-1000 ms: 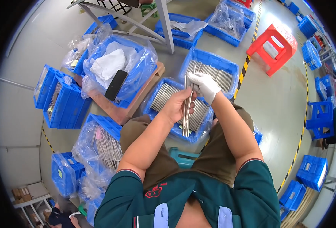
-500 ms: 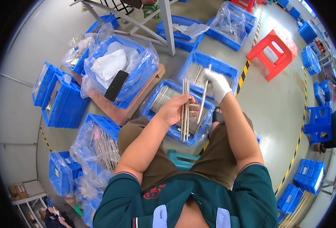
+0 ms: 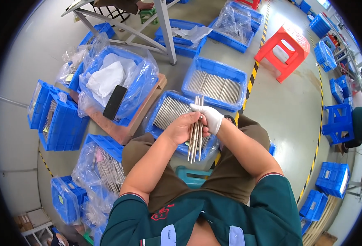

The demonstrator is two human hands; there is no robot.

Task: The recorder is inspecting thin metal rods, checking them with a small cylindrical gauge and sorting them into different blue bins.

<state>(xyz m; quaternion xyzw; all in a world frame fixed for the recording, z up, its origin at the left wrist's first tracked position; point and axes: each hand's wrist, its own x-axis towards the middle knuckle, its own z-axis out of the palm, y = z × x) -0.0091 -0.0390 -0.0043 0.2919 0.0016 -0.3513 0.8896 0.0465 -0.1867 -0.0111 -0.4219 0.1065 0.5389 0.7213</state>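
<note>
Between my knees, a bundle of several slim metal rods [image 3: 195, 144] stands nearly upright, its lower ends fanned slightly apart. My bare left hand [image 3: 182, 129] is closed around the bundle from the left. From the right, my white-gloved right hand [image 3: 211, 118] grips the same rods near their upper part. Just beneath is a plastic-lined blue crate [image 3: 149, 125] with rows of metal rods [image 3: 168, 112]; my hands cover part of it. Beyond it, a second lined blue crate [image 3: 184, 87] holds a row of similar rods [image 3: 214, 85].
At left, a dark phone [image 3: 115, 102] lies on a bagged blue crate [image 3: 139, 61] on a wooden pallet [image 3: 125, 132]. A table leg [image 3: 166, 35] stands behind. A red stool [image 3: 285, 51] is at the far right, a teal stool [image 3: 193, 175] between my legs.
My right hand has come down and left from the far crate, bringing its rod to the bundle in my left hand. Both hands now meet on the rods. The whole view has shifted slightly.
</note>
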